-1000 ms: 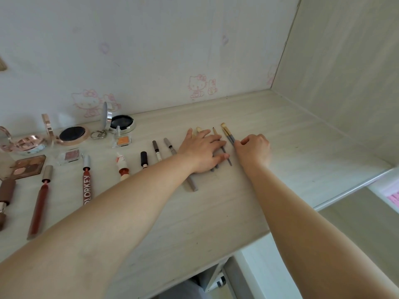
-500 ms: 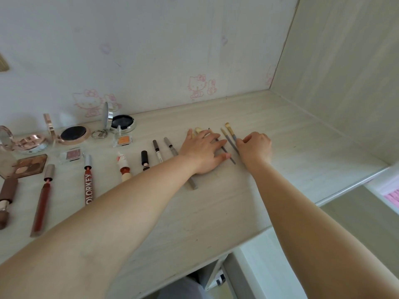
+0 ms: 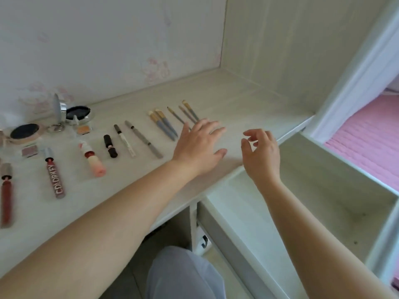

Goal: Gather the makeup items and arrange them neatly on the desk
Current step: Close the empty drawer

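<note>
Makeup items lie in a row on the pale wooden desk (image 3: 248, 98). Several thin blue-handled brushes (image 3: 165, 125) lie side by side left of my left hand (image 3: 199, 145), and more thin brushes (image 3: 186, 112) lie just beyond its fingertips. Further left are a grey pencil (image 3: 143, 139), a white pen (image 3: 124, 140), a black lipstick (image 3: 110, 145), a pink lip tube (image 3: 91, 160) and a "COLORKEY" lip gloss (image 3: 55, 173). My left hand hovers flat with fingers spread, holding nothing. My right hand (image 3: 261, 152) is lifted off the desk edge, fingers loosely curled, empty.
Open compacts (image 3: 26, 132) and a round silver mirror case (image 3: 75, 113) stand by the back wall, with small eyeshadow pans (image 3: 83, 129). A red lip gloss (image 3: 6, 193) lies at far left. A side wall panel rises at right. Below the desk's right end sits an open drawer (image 3: 313, 190).
Both hands have lifted off the brushes and drawn back toward me, leaving the brushes in a neat row. The camera has shifted right and down, revealing the drawer.
</note>
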Motion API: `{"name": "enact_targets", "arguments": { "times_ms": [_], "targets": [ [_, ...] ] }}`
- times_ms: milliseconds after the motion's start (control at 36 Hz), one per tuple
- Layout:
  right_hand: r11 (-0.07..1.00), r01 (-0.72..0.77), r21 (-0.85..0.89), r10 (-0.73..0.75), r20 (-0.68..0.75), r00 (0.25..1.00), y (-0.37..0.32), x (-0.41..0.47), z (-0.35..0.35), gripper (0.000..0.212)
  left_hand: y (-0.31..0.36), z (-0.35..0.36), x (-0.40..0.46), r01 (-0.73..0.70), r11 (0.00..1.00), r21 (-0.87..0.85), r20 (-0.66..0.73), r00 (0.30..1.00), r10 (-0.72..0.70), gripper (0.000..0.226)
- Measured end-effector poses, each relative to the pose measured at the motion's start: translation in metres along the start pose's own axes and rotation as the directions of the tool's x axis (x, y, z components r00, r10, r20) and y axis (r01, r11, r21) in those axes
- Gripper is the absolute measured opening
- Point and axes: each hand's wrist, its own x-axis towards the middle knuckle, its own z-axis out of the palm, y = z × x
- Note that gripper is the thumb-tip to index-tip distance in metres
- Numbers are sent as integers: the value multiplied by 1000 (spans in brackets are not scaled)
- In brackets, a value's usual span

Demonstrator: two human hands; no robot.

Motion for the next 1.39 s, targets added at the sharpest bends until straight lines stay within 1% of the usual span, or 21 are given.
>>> {"name": "enact_targets", "arguments": {
  "times_ms": [111, 222, 333, 472, 528, 583, 667, 750, 806, 861, 944, 972, 1028, 1083, 1139, 1222, 1333, 1389],
  "targets": [
    [997, -10, -75, 6, -50, 999, 23, -32, -44, 20, 45, 5, -20, -137, 991, -2, -19, 990, 137, 56],
    [969, -44, -244, 35, -41, 999, 53, -65, -84, 24, 87, 22, -38, -249, 965, -79, 36, 967, 253, 56],
    [888, -166, -430, 170, -28, 985, 81, -94, -120, 33, 125, 45, -50, -314, 941, -125, 138, 934, 330, 55],
    [794, -327, -513, 293, -147, 945, 108, -122, -150, 42, 174, 60, -59, -365, 903, -226, 207, 888, 410, 55],
    [780, -391, -488, 358, -164, 919, 116, -129, -157, 49, 194, 60, -63, -374, 888, -269, 236, 868, 437, 56],
    [779, -463, -424, 435, -168, 885, 123, -133, -164, 55, 211, 61, -67, -366, 878, -307, 287, 844, 452, 58],
    [796, -515, -319, 498, -137, 856, 131, -137, -172, 57, 232, 64, -75, -343, 871, -353, 359, 810, 465, 64],
    [821, -531, -211, 509, -152, 847, 135, -140, -178, 52, 244, 67, -82, -338, 866, -367, 416, 773, 478, 70],
    [824, -529, -202, 493, -203, 846, 137, -142, -182, 50, 249, 68, -86, -349, 863, -365, 443, 751, 490, 72],
    [796, -564, -217, 524, -217, 823, 140, -144, -185, 50, 253, 71, -89, -358, 860, -364, 451, 740, 499, 73],
    [729, -653, -205, 636, -149, 757, 145, -146, -189, 45, 258, 74, -93, -372, 857, -357, 461, 727, 508, 72],
    [711, -673, -206, 662, -128, 739, 146, -146, -190, 40, 258, 76, -93, -372, 858, -355, 463, 727, 507, 72],
    [699, -687, -199, 680, -115, 725, 148, -146, -191, 35, 260, 77, -94, -359, 861, -360, 462, 733, 499, 73],
    [694, -694, -192, 685, -121, 718, 150, -146, -191, 39, 261, 78, -95, -343, 864, -368, 463, 739, 490, 73],
    [681, -708, -186, 697, -130, 705, 150, -144, -190, 42, 263, 80, -98, -331, 863, -382, 452, 748, 486, 68],
    [668, -721, -183, 707, -146, 692, 151, -142, -189, 36, 266, 81, -99, -314, 860, -403, 415, 774, 478, 55],
    [669, -731, -129, 713, -163, 682, 155, -142, -186, 45, 267, 83, -97, -304, 859, -413, 401, 786, 470, 54],
    [672, -732, -114, 712, -172, 681, 156, -140, -185, 46, 266, 83, -96, -303, 857, -418, 381, 798, 468, 52]
  ]
}}
